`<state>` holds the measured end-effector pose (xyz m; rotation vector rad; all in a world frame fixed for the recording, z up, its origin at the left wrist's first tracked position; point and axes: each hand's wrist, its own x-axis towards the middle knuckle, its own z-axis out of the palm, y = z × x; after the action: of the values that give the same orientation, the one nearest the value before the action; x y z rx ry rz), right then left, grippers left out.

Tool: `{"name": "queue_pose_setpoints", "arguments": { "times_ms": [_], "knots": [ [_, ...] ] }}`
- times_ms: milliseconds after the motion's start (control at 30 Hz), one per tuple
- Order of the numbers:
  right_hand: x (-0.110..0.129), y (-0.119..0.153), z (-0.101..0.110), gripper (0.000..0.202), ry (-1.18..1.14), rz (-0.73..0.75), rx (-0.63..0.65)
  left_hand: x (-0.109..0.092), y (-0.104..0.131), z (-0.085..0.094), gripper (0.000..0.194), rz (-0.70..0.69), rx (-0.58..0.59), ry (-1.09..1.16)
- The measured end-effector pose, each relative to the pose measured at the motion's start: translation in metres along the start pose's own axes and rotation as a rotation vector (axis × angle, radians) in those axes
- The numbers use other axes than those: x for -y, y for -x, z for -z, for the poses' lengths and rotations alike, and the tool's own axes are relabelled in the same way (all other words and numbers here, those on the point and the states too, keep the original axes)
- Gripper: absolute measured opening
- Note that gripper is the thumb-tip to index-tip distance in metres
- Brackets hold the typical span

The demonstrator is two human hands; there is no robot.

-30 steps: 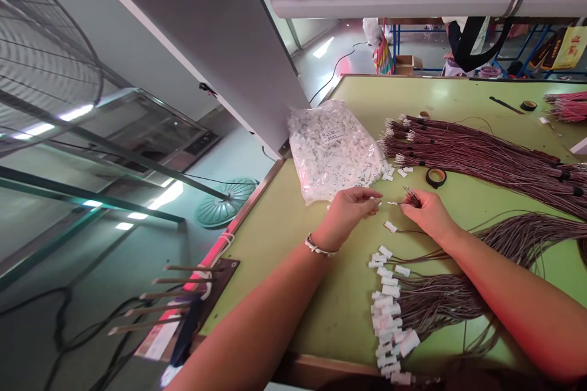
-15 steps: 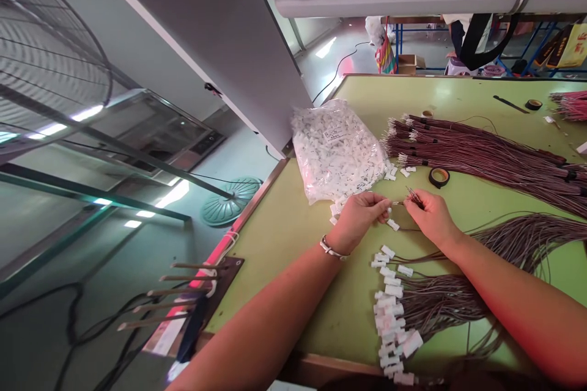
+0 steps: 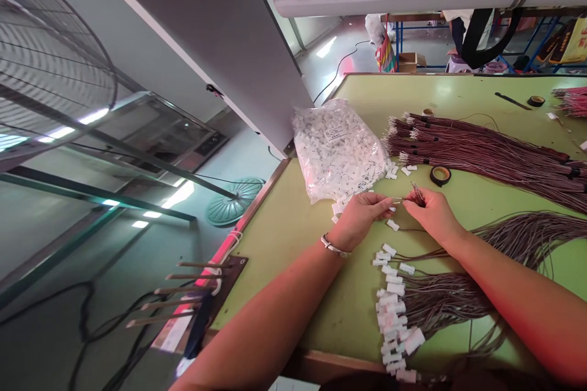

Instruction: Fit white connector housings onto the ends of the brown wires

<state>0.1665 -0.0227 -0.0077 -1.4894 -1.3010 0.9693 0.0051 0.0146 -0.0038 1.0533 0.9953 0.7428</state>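
White connectors fill the plastic bag just beyond my left hand, whose thumb and fingertips pinch together on a small white piece, mostly hidden. Right of them, one wire reaches across from the bunch gripped by my right hand's curled fingers; brown bundles lie beyond.

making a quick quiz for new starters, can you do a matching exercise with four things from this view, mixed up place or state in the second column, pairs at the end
1. left hand
2. right hand
3. bag
4. fan

A. holds a small bunch of wires
B. stands off the table, at the view's upper left
C. has a band at its wrist
D. is full of white connectors

Pairs: 1-C, 2-A, 3-D, 4-B
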Motion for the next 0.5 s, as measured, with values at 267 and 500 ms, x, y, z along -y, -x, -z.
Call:
{"name": "queue_pose_setpoints", "arguments": {
  "times_ms": [267,500],
  "knots": [
    [-0.0004,-0.0026,0.0015,0.017,-0.086,-0.043,-0.071,-0.0049,0.0005,0.0049,0.010,0.077,-0.004,0.317],
    [-0.0008,-0.0023,0.0018,0.014,-0.042,-0.004,-0.064,-0.0040,0.0011,0.0046,0.008,0.108,0.023,0.306]
  ]
}}
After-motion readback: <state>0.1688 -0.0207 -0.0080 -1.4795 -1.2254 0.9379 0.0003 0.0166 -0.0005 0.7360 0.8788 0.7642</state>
